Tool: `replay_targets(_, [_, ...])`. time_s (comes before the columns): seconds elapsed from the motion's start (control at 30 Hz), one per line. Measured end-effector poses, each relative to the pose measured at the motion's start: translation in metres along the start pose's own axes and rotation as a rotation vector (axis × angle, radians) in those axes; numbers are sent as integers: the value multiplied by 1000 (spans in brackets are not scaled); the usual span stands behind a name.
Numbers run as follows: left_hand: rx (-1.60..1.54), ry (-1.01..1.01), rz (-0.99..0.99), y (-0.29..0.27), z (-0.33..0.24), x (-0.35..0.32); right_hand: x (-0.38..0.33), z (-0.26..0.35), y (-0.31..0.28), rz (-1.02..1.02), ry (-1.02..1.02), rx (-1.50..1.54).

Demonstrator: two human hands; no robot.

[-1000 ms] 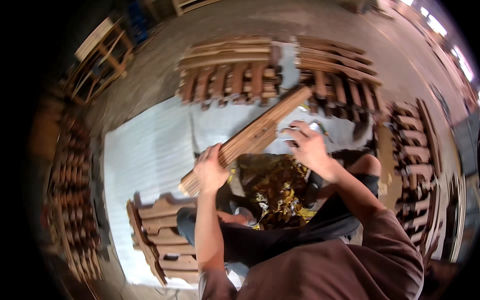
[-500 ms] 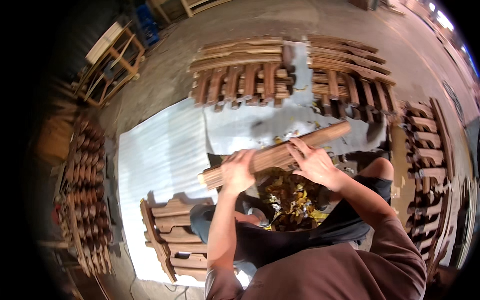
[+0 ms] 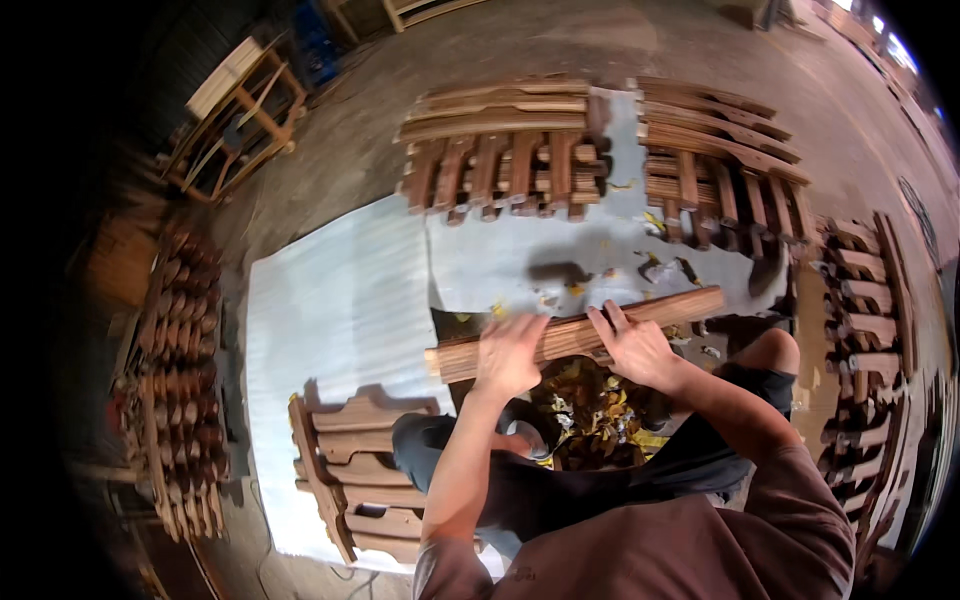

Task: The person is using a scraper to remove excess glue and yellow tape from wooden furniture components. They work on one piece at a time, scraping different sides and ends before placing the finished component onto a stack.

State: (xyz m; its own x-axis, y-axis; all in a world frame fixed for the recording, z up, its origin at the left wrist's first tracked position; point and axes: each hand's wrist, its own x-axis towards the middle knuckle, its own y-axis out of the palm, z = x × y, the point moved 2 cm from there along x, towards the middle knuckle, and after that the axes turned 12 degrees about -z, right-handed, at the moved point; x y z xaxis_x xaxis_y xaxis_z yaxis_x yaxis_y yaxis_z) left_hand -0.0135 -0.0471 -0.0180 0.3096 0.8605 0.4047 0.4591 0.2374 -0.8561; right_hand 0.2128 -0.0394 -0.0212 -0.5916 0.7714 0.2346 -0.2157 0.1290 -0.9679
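Note:
A long brown wooden piece (image 3: 568,339) with striped grain lies crosswise over my lap, its right end a little farther away than its left. My left hand (image 3: 512,354) is laid over its left half, fingers bent together across the top. To the right, my right hand (image 3: 642,352) grips it near the middle, index finger stretched over the far edge. Where my thumbs and palms meet the wood is partly hidden. Beneath the piece, between my legs, sits a heap of yellow and dark scraps (image 3: 598,408).
White sheeting (image 3: 335,290) covers the floor ahead and left. Stacks of shaped wooden pieces stand at the far middle (image 3: 500,125) and far right (image 3: 715,135). More lie near left (image 3: 370,465), with rows along the left (image 3: 180,370) and right (image 3: 870,300). Small scraps (image 3: 665,270) litter the sheet.
The wooden piece has come round closer to level, its right end dropping toward me. Both hands have moved with it and still hold it. The whole view has shifted slightly.

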Motion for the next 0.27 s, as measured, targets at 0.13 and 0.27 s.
replay_targets(0.13, [46, -55, -226, -16, -2, 1, 2, -32, -10, -92, 6, -41])
replay_targets(0.27, [-165, -262, -258, -4, 30, -8, -8, -112, 0, -53, 160, -154])
